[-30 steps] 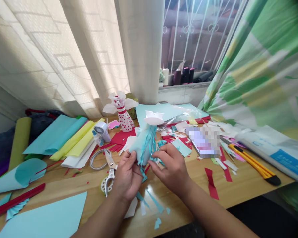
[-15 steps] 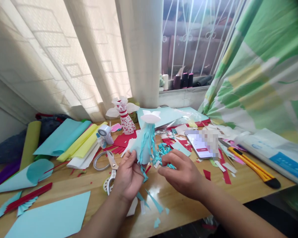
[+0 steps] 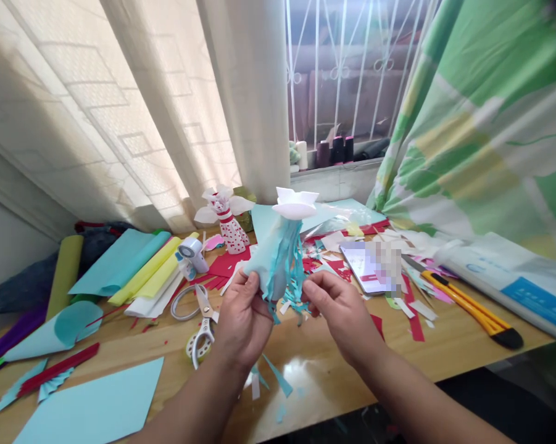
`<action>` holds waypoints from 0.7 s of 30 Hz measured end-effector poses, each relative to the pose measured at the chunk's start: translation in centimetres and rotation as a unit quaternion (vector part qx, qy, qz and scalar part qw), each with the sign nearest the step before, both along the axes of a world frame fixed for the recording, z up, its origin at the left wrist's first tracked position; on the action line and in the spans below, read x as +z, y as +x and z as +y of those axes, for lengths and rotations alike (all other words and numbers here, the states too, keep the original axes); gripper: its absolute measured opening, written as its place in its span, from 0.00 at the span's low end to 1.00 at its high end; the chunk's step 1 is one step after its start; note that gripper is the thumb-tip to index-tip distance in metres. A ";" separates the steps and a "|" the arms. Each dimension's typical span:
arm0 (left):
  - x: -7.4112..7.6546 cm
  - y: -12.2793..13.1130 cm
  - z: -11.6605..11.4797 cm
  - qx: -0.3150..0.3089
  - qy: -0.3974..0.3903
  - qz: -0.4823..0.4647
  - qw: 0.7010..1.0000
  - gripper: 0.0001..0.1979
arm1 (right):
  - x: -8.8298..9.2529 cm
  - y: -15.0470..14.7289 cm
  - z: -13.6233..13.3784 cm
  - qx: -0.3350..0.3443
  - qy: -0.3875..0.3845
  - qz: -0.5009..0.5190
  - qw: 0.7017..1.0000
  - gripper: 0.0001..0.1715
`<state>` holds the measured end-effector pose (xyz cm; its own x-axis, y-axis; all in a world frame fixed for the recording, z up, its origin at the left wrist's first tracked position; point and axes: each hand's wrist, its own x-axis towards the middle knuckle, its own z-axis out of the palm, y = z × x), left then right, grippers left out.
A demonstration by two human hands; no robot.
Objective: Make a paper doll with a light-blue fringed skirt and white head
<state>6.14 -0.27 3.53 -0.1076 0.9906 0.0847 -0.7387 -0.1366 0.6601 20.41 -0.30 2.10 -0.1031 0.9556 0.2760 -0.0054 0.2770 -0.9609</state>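
The wooden tabletop [image 3: 444, 351] is littered from edge to edge with cut paper. A flat light-blue sheet [image 3: 92, 410] lies at the near left, and rolled sheets [image 3: 120, 265] in blue and yellow lie behind it.

Held up above the middle of the tabletop, clear of the wood, is the paper figure [image 3: 271, 262]. It has a pale blue cone body and a white petal-shaped cap. The teal fringe [image 3: 289, 271] already hangs down its front, so the build looks well advanced. The lower strands are ragged and uneven, and whether they are all fixed cannot be told from here, so I judge that tidying or fastening them remains. A finished red-and-white figure [image 3: 229, 225] stands by the curtain.

The left hand [image 3: 243, 320] has its grip closed around the cone's lower left edge, thumb in front. The right hand [image 3: 342, 314] has its thumb and forefinger drawn together on the bottom strands of the fringe.

Scissors [image 3: 201, 320] lie just left of the left hand, untouched.
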 end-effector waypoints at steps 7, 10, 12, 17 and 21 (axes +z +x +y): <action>-1.0 0.3 -0.1 -0.007 0.021 0.009 1.000 0.04 | -0.3 -1.1 0.3 -0.003 -0.101 0.096 0.990 0.10; -1.4 0.1 0.0 0.007 0.017 0.019 1.000 0.06 | -0.4 -1.0 0.4 0.004 -0.106 0.098 0.990 0.08; -1.5 -0.2 0.2 0.021 0.013 0.024 0.999 0.07 | -0.6 -0.7 0.6 0.000 -0.089 0.074 0.993 0.05; -1.8 -1.2 0.9 0.048 0.004 0.006 0.999 0.07 | -0.8 0.0 0.8 0.009 -0.042 0.023 0.999 0.01; -2.5 -1.7 1.2 0.051 -0.006 -0.014 0.999 0.08 | -0.8 -0.1 0.8 0.035 -0.024 0.009 0.999 0.04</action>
<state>4.46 0.96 0.98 -0.2098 0.9753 0.0685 -0.7392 -0.2041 0.6418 20.33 0.49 1.33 -0.1656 0.9583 0.2329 -0.0406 0.2293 -0.9725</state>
